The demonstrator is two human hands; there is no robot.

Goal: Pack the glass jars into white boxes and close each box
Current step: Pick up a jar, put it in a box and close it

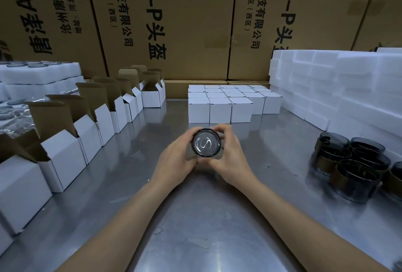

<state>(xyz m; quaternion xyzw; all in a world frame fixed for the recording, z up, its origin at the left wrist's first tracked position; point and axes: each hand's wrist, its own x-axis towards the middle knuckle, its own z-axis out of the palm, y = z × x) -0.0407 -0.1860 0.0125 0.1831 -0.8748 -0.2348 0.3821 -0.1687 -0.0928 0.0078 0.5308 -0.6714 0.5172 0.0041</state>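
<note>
With both hands, left (pixel 177 158) and right (pixel 228 158), curled around one glass jar (pixel 206 143) mid-table, tipped toward me, I risk slippage on smooth glass before reaching the open boxes (pixel 65 154) far left.

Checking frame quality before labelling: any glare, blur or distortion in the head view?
Head view: wide-angle bowing, the cardboard cartons lean outward; overhead light glares in streaks on the steel table and in the held jar; edges soft, the open boxes at left and the loose jars at right slightly blurred; centre and both hands sharp.
</note>
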